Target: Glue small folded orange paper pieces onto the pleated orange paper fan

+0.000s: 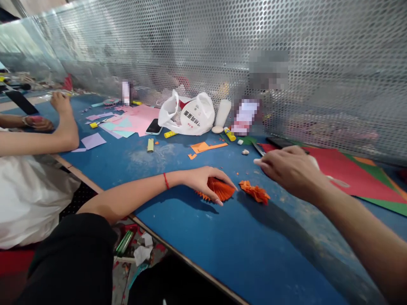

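My left hand (pixel 206 180), a red string round its wrist, lies curled over an orange pleated paper fan (pixel 219 190) on the blue table (pixel 197 237) and grips it. A second crumpled orange pleated piece (pixel 256 192) lies just right of it, untouched. My right hand (pixel 288 169) hovers above the table beyond that piece, seen from the back, fingers bent and pointing left. A bit of something white shows behind its knuckles; I cannot make out what it is.
Red and green paper sheets (pixel 352 173) lie at right. A white plastic bag (pixel 187 114), a phone (pixel 154 126), glue sticks (pixel 229 134), orange scraps (pixel 203 147) and pink paper (pixel 140 118) sit at the back by a perforated metal wall (pixel 286 55). Another person's arms (pixel 60 131) rest at left.
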`<action>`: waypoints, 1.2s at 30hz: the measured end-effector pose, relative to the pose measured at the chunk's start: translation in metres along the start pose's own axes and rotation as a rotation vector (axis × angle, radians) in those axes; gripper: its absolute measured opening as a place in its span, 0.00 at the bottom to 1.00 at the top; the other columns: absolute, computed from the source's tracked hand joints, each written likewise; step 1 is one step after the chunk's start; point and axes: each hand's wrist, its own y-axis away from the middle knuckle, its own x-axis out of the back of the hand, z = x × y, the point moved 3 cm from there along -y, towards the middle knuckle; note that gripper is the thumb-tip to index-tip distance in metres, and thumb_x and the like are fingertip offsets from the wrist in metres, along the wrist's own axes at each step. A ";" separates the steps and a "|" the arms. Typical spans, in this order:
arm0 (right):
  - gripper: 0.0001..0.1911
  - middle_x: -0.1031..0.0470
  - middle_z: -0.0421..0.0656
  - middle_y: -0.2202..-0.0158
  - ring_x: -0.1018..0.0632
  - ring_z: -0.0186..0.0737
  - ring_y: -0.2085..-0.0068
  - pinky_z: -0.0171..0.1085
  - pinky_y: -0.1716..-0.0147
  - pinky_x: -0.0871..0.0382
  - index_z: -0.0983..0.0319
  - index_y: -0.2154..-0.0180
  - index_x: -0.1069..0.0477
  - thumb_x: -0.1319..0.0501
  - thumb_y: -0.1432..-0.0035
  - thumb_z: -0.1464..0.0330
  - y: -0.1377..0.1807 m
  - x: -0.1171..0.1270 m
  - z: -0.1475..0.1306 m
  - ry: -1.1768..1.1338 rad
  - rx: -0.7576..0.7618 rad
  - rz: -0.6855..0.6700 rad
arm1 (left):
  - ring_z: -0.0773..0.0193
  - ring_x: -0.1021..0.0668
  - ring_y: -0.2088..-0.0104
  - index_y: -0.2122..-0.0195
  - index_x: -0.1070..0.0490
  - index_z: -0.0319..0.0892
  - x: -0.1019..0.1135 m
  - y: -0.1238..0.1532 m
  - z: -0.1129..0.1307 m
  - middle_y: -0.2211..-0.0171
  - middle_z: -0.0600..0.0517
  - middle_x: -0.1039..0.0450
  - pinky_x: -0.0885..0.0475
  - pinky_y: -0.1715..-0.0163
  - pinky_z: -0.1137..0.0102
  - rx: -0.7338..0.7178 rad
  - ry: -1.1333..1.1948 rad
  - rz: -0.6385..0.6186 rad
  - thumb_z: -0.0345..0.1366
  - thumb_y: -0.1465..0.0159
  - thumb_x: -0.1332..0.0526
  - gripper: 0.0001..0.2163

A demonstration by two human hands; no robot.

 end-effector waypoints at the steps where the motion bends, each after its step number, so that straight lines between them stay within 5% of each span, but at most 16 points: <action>1: 0.22 0.23 0.45 0.70 0.24 0.39 0.68 0.43 0.59 0.33 0.62 0.65 0.26 0.52 0.29 0.57 -0.001 -0.009 0.004 0.062 0.056 -0.097 | 0.52 0.29 0.42 0.45 0.27 0.46 0.003 0.001 0.002 0.44 0.45 0.29 0.39 0.38 0.60 -0.006 -0.082 0.022 0.44 0.50 0.25 0.31; 3: 0.23 0.25 0.45 0.76 0.26 0.40 0.74 0.43 0.65 0.39 0.63 0.68 0.28 0.54 0.29 0.59 0.000 -0.028 0.011 0.220 0.136 -0.281 | 0.47 0.33 0.40 0.41 0.31 0.46 0.009 0.004 0.005 0.41 0.42 0.33 0.42 0.36 0.55 0.005 -0.231 0.029 0.49 0.57 0.23 0.42; 6: 0.19 0.23 0.49 0.75 0.24 0.43 0.72 0.41 0.68 0.46 0.65 0.66 0.28 0.52 0.29 0.63 0.004 -0.043 0.017 0.327 0.129 -0.360 | 0.43 0.34 0.41 0.37 0.35 0.45 0.011 0.009 0.004 0.42 0.40 0.37 0.40 0.38 0.52 0.070 -0.343 -0.019 0.54 0.62 0.23 0.50; 12: 0.22 0.23 0.50 0.72 0.23 0.46 0.67 0.41 0.67 0.47 0.64 0.66 0.29 0.53 0.29 0.57 0.002 -0.030 -0.006 0.337 0.031 -0.297 | 0.51 0.27 0.49 0.38 0.35 0.47 0.011 0.007 0.003 0.50 0.43 0.31 0.33 0.45 0.57 0.049 -0.279 -0.044 0.47 0.50 0.26 0.38; 16: 0.22 0.24 0.45 0.70 0.24 0.42 0.67 0.39 0.65 0.39 0.61 0.63 0.32 0.55 0.29 0.54 0.008 -0.021 -0.055 -0.233 -0.044 -0.099 | 0.53 0.26 0.47 0.40 0.33 0.45 0.017 0.004 0.006 0.48 0.43 0.29 0.34 0.43 0.57 -0.003 -0.098 0.040 0.41 0.49 0.25 0.35; 19: 0.21 0.25 0.48 0.57 0.24 0.44 0.59 0.40 0.61 0.33 0.62 0.49 0.36 0.48 0.33 0.52 0.020 -0.026 -0.086 -0.537 -0.036 -0.042 | 0.53 0.27 0.44 0.49 0.27 0.42 0.023 0.003 0.007 0.47 0.43 0.29 0.34 0.41 0.58 -0.013 0.078 0.159 0.38 0.49 0.25 0.26; 24: 0.22 0.27 0.46 0.54 0.25 0.42 0.57 0.40 0.60 0.30 0.56 0.40 0.41 0.44 0.32 0.57 0.032 -0.032 -0.094 -0.879 -0.096 0.040 | 0.56 0.23 0.48 0.51 0.28 0.40 0.028 0.005 0.006 0.45 0.43 0.29 0.27 0.50 0.66 0.118 0.510 0.389 0.37 0.46 0.27 0.22; 30: 0.25 0.27 0.42 0.57 0.25 0.40 0.60 0.40 0.62 0.30 0.51 0.38 0.43 0.41 0.34 0.60 0.039 -0.033 -0.096 -1.093 0.022 0.135 | 0.59 0.18 0.60 0.55 0.26 0.37 0.018 0.002 0.007 0.54 0.43 0.22 0.23 0.61 0.68 0.241 0.926 0.538 0.48 0.37 0.37 0.18; 36: 0.42 0.27 0.42 0.59 0.24 0.40 0.63 0.40 0.65 0.29 0.50 0.36 0.47 0.29 0.46 0.62 0.039 -0.035 -0.103 -1.053 0.140 0.094 | 0.52 0.18 0.56 0.54 0.28 0.37 0.014 0.002 0.007 0.55 0.40 0.20 0.25 0.56 0.61 0.183 1.140 0.489 0.47 0.38 0.39 0.19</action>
